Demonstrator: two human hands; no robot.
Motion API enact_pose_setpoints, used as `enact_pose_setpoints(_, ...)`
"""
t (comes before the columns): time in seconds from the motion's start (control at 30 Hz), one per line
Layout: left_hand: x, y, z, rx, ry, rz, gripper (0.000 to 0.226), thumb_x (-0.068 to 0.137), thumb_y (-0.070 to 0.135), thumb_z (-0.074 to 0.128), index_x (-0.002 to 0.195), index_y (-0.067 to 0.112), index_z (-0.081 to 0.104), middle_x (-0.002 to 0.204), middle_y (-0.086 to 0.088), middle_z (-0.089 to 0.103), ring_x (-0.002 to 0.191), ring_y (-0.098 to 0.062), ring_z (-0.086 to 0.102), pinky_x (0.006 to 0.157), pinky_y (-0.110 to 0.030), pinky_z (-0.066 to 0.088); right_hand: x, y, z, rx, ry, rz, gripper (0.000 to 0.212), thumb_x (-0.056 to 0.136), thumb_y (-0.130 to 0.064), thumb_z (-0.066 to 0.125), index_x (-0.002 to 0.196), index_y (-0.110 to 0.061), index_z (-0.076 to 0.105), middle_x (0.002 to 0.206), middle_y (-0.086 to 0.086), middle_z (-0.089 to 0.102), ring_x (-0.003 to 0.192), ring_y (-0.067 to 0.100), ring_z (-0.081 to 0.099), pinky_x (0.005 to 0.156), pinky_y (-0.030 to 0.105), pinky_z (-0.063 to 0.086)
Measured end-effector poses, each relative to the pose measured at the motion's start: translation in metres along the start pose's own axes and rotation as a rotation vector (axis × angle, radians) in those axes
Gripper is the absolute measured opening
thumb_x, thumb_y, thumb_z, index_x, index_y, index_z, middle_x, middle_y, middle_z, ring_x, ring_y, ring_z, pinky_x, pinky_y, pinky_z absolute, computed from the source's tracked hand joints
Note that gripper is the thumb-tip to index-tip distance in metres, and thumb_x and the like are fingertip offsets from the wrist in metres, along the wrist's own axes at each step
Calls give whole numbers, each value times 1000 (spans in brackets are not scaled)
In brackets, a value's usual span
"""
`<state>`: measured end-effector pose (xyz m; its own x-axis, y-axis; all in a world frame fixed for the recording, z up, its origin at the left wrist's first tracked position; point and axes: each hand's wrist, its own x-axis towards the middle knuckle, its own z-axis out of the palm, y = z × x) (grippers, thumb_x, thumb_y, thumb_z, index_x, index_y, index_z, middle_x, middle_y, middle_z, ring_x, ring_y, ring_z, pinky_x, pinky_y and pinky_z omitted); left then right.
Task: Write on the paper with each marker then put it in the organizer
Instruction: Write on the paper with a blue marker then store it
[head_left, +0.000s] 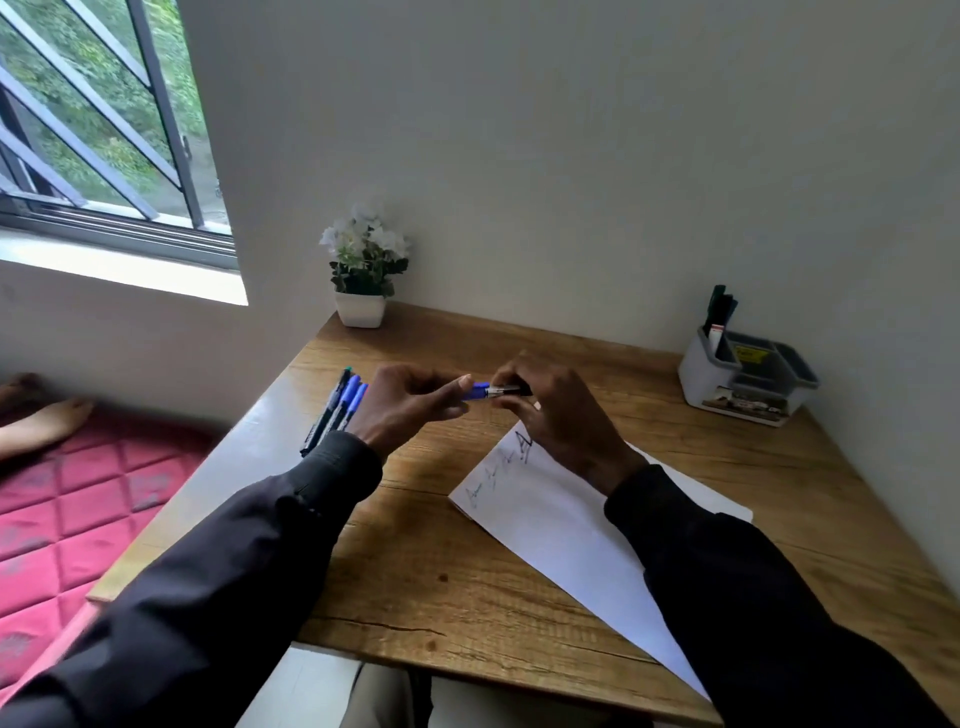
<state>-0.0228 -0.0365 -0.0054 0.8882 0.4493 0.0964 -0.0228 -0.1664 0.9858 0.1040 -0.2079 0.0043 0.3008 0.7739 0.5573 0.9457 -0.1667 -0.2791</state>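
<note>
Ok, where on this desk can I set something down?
Bare: the back strip between pot and organizer; the near-left desk between loose markers, paper and front edge; the right side beyond the paper, in front of the organizer. Crowded: mid-desk, where left hand and right hand hold the blue marker.

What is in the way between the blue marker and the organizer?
Nothing visible. Only bare table lies between the blue marker and the grey organizer at the far right corner. The paper lies nearer the person, off that path.
</note>
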Motion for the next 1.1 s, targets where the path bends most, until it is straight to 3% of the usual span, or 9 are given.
enact_pose_setpoints(0.27, 8, 15, 30, 245, 7, 139, 19, 82, 18, 81, 100, 12, 79, 81, 0, 78, 76, -14, 75, 71, -31, 64, -12, 8, -19, -35, 20, -21, 14, 91, -6, 75, 105, -5, 77, 96, 7, 73, 85, 20, 67, 74, 31, 54)
enact_pose_setpoints(0.33, 8, 18, 27, 313, 91, 134, 17, 83, 18, 80, 100, 16, 79, 81, 2, 78, 74, -10, 74, 68, -27, 62, -15, 17, -31, -66, 3, -8, 11, 94, -9, 71, 102, -7, 78, 91, 7, 75, 79, 20, 68, 71, 29, 52)
enact_pose_setpoints(0.4, 7, 24, 3, 249, 268, 146, 20, 84, 13, 79, 103, 11, 78, 85, -2, 77, 71, 0, 70, 64, -12, 56, -26, 40, -57, -57, 52, 138, 11, 95, -17, 72, 100, -13, 81, 85, 3, 78, 73, 18, 71, 68, 32, 53)
enact_pose_setpoints(0.47, 4, 33, -21, 93, 313, 195, 22, 84, 10, 78, 104, 2, 75, 87, -8, 76, 74, -7, 72, 66, -11, 56, -41, 64, -85, 67, 89, 376, 10, 92, -20, 77, 100, -23, 80, 84, 0, 79, 72, 15, 74, 71, 39, 60)
enact_pose_setpoints(0.63, 15, 28, 11, 115, 45, 143, 12, 84, 12, 78, 96, 11, 75, 86, -9, 77, 80, -21, 76, 75, -29, 63, -44, 52, -68, 761, 83, 554, 22, 97, -12, 69, 118, -11, 73, 97, 16, 79, 69, 30, 73, 66, 36, 63)
enact_pose_setpoints(0.8, 31, 4, 17, 221, -96, 191, 23, 90, 4, 68, 107, 16, 60, 90, -8, 73, 83, -19, 74, 74, -34, 63, -52, 40, -42, 1110, 86, 611, 24, 104, -9, 56, 121, 0, 69, 109, 27, 74, 80, 33, 76, 72, 36, 64)
enact_pose_setpoints(0.93, 38, -7, 17, 390, -167, 233, 20, 94, 4, 63, 97, 24, 62, 92, -4, 70, 80, -16, 71, 70, -30, 60, -55, 47, -27, 1080, 73, 628, 32, 107, -2, 39, 122, -4, 67, 92, 11, 76, 85, 26, 74, 74, 34, 63)
enact_pose_setpoints(1.03, 47, -14, 22, 520, -199, 262, 21, 94, 5, 64, 96, 25, 69, 103, 2, 70, 89, -13, 67, 76, -29, 57, -63, 42, -18, 878, 67, 584, 23, 98, 2, 61, 118, -7, 67, 85, 5, 73, 83, 24, 71, 74, 35, 58)
enact_pose_setpoints(1.1, 52, -17, 27, 548, -186, 245, 23, 94, 7, 64, 104, 27, 70, 111, 5, 68, 98, -11, 65, 80, -25, 55, -67, 35, -14, 809, 105, 608, 17, 98, -6, 68, 115, -4, 67, 85, 12, 72, 79, 25, 68, 73, 33, 56)
